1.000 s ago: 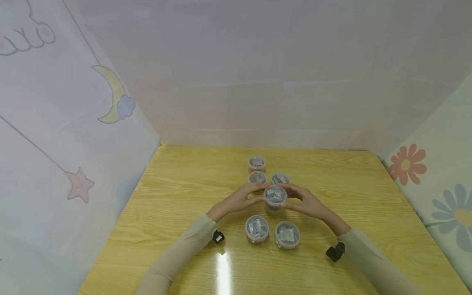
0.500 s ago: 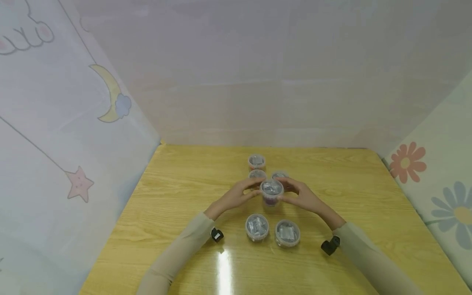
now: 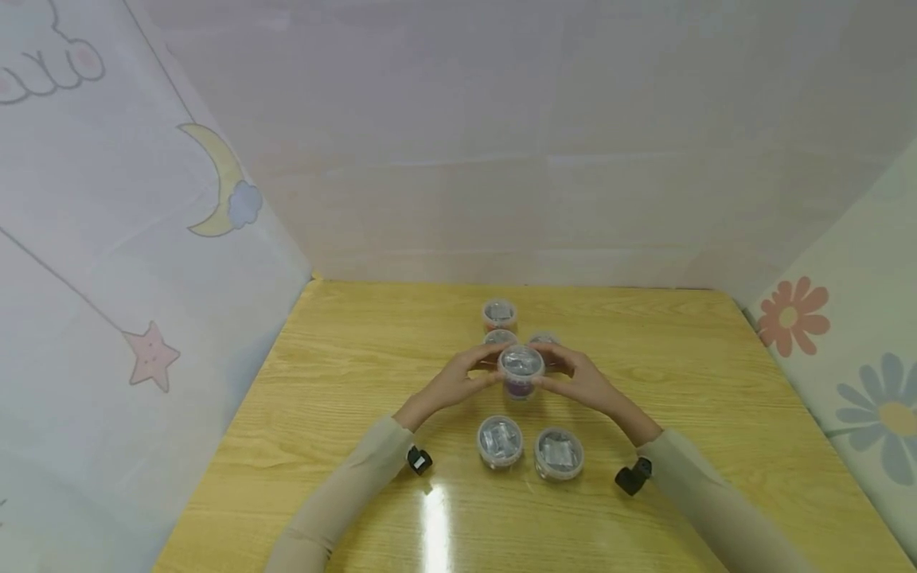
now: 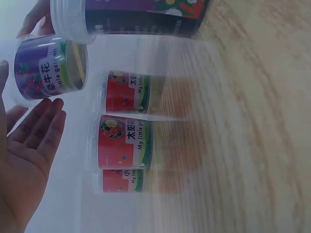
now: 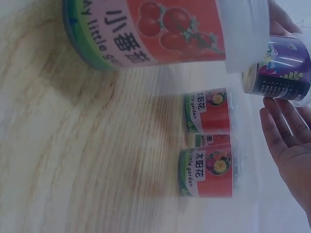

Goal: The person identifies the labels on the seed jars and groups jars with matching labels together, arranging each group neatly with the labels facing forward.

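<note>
Saw, at far left, a pale wall covering printed with a pink star and a yellow crescent moon. Found next a yellow wood-grain table, crossed on this side by a beige left sleeve with a small black device at the cuff. Saw beyond it the left hand, fingers bent round the far side and thumb against the near side of a round, clear-lidded, purple-labelled tub. Noticed three tubs slightly left of the held one: a red-labelled, clear-lidded round tub at the back, a second red-labelled round tub just before it, partly hidden, and a clear-lidded round tub with a purple-and-black label in front. Found the held tub near the middle, gripped by both hands and raised off the table. Saw to its right a third red-labelled round tub, mostly covered, and, in front, a clear-lidded tub with a red tomato label. Found the right hand mirroring the left, fingers and thumb curved round the held tub. Saw farther right another black device, a beige right sleeve and a cream wall covering printed with a red flower and a blue flower.
</note>
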{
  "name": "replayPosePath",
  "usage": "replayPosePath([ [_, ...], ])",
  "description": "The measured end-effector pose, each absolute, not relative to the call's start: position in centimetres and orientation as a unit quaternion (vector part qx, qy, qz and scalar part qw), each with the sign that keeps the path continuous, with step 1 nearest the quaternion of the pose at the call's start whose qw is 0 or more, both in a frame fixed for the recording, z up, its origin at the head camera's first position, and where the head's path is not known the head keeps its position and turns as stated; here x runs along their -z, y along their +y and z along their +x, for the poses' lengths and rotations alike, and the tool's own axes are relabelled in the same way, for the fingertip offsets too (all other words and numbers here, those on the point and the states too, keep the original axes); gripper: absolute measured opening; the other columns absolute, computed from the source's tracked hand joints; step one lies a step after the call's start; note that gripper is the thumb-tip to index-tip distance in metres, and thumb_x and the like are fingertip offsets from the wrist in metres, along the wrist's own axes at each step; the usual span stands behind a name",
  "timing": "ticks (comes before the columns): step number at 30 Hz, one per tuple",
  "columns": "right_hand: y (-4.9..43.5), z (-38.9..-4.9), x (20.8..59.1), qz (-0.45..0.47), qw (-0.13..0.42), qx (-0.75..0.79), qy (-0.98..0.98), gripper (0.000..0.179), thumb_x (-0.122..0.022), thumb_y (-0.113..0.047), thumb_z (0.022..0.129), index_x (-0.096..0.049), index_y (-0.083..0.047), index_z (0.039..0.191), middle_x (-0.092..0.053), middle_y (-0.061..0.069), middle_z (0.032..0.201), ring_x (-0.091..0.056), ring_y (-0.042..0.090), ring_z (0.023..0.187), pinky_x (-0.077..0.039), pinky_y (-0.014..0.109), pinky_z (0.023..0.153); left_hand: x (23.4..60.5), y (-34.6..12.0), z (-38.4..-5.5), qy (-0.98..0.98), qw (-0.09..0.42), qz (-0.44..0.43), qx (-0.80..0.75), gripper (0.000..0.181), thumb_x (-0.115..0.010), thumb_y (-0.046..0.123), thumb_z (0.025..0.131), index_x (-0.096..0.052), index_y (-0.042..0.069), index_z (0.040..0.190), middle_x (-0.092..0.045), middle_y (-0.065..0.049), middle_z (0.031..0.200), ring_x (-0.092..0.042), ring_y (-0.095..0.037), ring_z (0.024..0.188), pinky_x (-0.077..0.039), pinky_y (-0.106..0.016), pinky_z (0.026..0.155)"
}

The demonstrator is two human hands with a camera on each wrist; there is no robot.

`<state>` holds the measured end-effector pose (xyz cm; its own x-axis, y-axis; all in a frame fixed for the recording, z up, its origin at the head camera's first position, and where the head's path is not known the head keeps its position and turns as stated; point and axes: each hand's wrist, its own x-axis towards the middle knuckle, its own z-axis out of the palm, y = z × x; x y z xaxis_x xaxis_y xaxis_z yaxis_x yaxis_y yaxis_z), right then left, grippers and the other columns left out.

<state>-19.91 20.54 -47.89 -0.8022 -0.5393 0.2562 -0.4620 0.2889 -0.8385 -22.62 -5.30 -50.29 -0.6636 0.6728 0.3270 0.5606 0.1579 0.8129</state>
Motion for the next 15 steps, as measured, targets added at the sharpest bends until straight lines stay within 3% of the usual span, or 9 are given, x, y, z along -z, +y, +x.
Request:
replayPosePath([
  [9, 19.8, -19.9, 47.9, -0.261, 0.031, 0.554, 0.789, 0.049, -0.062, -0.008, 0.089, -0.044, -0.002, 0.135, -0.055, 0.016, 0.124, -0.057, 0.008, 0.105, -0.05, 0.023, 0.088, 50.4, -4.4, -22.1, 0.774, 0.026, 0.366, -0.516, 0.076, -0.073, 0.033, 0.08, -0.033, 0.022, 0.143, -0.052, 0.001, 0.125, -0.056, -0.01, 0.1, -0.051, -0.023, 0.085],
  [15, 19.5, -19.5, 46.4, -0.258, 0.037, 0.565, 0.783, 0.048, -0.061, -0.002, 0.089, -0.043, 0.004, 0.133, -0.054, 0.024, 0.122, -0.056, 0.011, 0.107, -0.051, 0.021, 0.087, 50.1, -3.4, -22.0, 0.779, 0.009, 0.339, -0.528, 0.08, -0.076, 0.028, 0.077, -0.033, 0.015, 0.143, -0.051, -0.002, 0.128, -0.057, -0.014, 0.099, -0.053, -0.026, 0.082],
])
